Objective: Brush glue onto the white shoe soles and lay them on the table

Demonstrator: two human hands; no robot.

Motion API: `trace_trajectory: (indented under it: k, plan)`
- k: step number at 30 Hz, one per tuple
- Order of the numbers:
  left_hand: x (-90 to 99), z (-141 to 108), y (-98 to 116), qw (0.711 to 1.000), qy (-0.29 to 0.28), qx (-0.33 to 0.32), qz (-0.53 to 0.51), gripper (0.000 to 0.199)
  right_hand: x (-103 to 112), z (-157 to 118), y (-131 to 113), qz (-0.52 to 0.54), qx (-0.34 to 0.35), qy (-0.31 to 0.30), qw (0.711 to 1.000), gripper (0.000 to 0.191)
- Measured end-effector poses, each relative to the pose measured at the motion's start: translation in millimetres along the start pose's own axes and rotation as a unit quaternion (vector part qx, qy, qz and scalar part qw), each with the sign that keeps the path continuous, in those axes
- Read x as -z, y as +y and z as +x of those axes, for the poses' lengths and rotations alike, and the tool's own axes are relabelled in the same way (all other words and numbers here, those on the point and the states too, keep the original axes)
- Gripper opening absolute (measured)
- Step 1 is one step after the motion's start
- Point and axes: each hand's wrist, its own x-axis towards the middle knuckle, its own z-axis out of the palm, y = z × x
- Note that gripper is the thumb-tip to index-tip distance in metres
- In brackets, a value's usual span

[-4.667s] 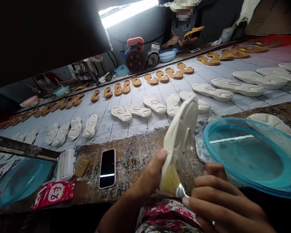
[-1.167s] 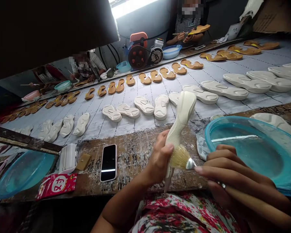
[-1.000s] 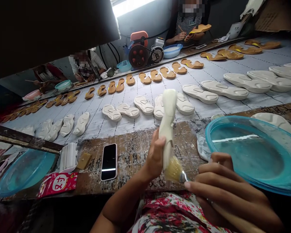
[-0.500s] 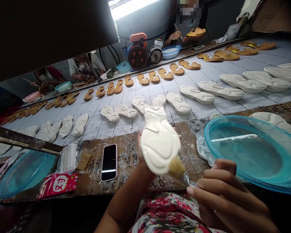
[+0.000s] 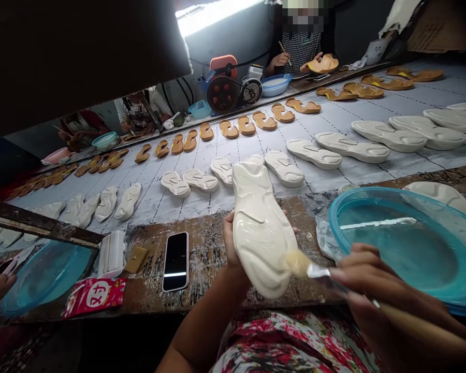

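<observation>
My left hand (image 5: 233,243) holds a white shoe sole (image 5: 262,233) up from beneath, its glossy, wet-looking face toward me. My right hand (image 5: 376,285) grips a wooden-handled brush (image 5: 318,272) with a metal ferrule. The brush's pale bristles (image 5: 296,263) press against the sole's right edge. Both hands hover above the scarred wooden workbench (image 5: 205,259), and my patterned clothing shows below them.
A black phone (image 5: 175,261) lies on the bench left of my hands, and a blue plastic basin (image 5: 373,228) stands to the right. Beyond the bench, a belt (image 5: 202,204) carries rows of white and tan soles. Co-workers sit across it beside a wheeled machine (image 5: 222,93).
My left hand has turned the sole from edge-on to face-up and tilted it. The brush has moved from below the sole to its right edge.
</observation>
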Motion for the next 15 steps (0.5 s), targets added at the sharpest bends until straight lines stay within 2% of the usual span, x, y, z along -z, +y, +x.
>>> trace_trajectory:
  k: [1, 2, 4, 5, 7, 9, 10, 13, 15]
  plan:
    - [-0.1, -0.4, -1.7, 1.0, 0.007, -0.015, 0.0, 0.067, -3.3, 0.7, 3.4, -0.01, 0.004, -0.005, 1.0, 0.013]
    - [-0.6, -0.8, -2.7, 0.999, 0.011, -0.031, -0.004, 0.066, -7.4, 1.0, 7.0, -0.017, 0.07, -0.029, 0.997, 0.015]
    - [-1.0, -0.7, -2.0, 0.998, 0.014, -0.061, -0.021, 0.067, -15.3, 0.3, 12.2, -0.024, 0.142, -0.013, 0.99, 0.016]
    - [-0.2, 0.0, -0.6, 0.997, 0.016, -0.074, -0.028, 0.066, -17.6, -0.4, 12.9, -0.032, 0.166, -0.035, 0.985, 0.014]
    - [3.5, 2.3, 2.8, 0.995, 0.026, -0.089, -0.035, 0.064, -16.4, -1.2, 10.4, -0.032, 0.197, -0.085, 0.976, 0.011]
    - [7.6, 4.5, 4.9, 0.994, 0.038, -0.098, -0.031, 0.063, -9.1, 0.4, 6.1, -0.01, 0.202, -0.158, 0.966, 0.01]
    - [8.8, 5.3, 4.9, 0.993, 0.043, -0.105, -0.026, 0.063, -5.0, 2.0, 4.5, 0.006, 0.196, -0.169, 0.966, 0.009]
    - [8.0, 6.3, 0.5, 0.99, 0.061, -0.123, -0.003, 0.063, -1.7, 5.6, 5.8, 0.031, 0.144, -0.087, 0.985, 0.011]
    - [7.0, 7.8, -3.7, 0.988, 0.072, -0.134, 0.012, 0.058, -10.7, 3.8, 10.7, 0.023, 0.127, -0.043, 0.991, 0.012]
